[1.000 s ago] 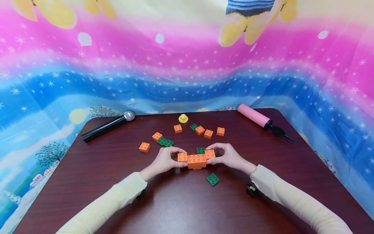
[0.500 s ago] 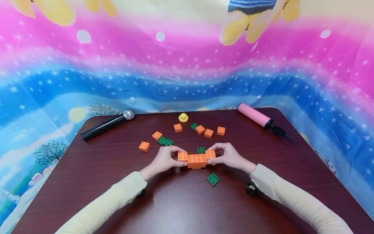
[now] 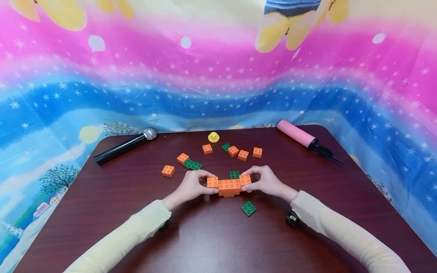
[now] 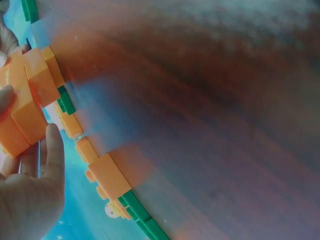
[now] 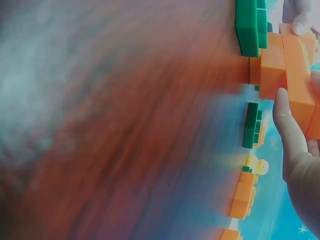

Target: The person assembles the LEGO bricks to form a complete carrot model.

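Observation:
A stepped build of orange toy building bricks (image 3: 229, 186) stands at the middle of the table, narrow at its foot and wider towards the top. My left hand (image 3: 189, 188) pinches the raised brick at its left end, thumb in front and fingers behind. At the opposite end, the thumb and fingers of my right hand (image 3: 268, 184) grip the matching raised brick. Both wrist views show the build from the side, its upper layers overhanging the lower ones. Just behind it sits a green brick (image 3: 234, 174); a flat green brick (image 3: 248, 208) lies in front, to the right.
Several loose orange bricks (image 3: 168, 170) and a longer green brick (image 3: 192, 164) are scattered behind the hands. Farther back are a yellow rubber duck (image 3: 213, 137), a black microphone (image 3: 124, 147) at left and a pink hand pump (image 3: 297, 134) at right. A printed cloth hangs behind the table (image 3: 218, 239).

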Available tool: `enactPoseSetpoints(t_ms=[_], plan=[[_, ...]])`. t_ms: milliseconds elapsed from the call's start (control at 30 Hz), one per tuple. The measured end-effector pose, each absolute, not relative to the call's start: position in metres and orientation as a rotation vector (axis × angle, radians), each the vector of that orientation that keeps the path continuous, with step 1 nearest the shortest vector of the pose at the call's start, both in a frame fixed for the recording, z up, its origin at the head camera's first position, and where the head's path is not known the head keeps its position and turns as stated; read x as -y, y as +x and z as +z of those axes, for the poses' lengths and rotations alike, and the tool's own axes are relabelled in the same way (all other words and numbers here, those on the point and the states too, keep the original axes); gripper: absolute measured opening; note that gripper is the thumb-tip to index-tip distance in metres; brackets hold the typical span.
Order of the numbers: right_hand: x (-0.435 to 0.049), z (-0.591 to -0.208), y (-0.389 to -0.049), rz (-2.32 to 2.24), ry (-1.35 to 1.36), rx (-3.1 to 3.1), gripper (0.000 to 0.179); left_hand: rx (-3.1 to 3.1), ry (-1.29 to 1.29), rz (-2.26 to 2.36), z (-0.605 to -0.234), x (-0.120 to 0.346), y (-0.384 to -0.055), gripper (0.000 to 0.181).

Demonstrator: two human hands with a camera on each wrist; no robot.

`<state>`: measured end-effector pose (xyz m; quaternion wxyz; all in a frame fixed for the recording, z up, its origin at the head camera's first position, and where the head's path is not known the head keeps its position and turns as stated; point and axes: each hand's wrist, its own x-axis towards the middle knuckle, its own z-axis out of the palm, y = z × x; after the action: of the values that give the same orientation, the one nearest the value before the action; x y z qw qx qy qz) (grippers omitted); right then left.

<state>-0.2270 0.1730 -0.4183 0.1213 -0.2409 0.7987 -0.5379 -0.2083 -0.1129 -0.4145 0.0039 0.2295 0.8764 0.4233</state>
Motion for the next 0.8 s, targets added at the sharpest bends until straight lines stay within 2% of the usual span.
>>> enactPoseSetpoints(t_ms=[333, 600, 800], plan=[[-0.167, -0.419, -0.224, -1.553, -0.716, -2.402, 0.044, -2.759, 0.741, 1.319, -0.417, 0.117, -0.206, 0.040], [-0.167, -0.417, -0.220, -1.468, -0.698, -2.471, 0.050, -2.732, 0.747, 1.318, -0.407, 0.125, -0.212, 0.051], [-0.167, -0.416, -0.220, -1.465, -0.659, -2.445, 0.051, -2.774, 0.674, 1.426, -0.397, 0.143, -0.220, 0.029]])
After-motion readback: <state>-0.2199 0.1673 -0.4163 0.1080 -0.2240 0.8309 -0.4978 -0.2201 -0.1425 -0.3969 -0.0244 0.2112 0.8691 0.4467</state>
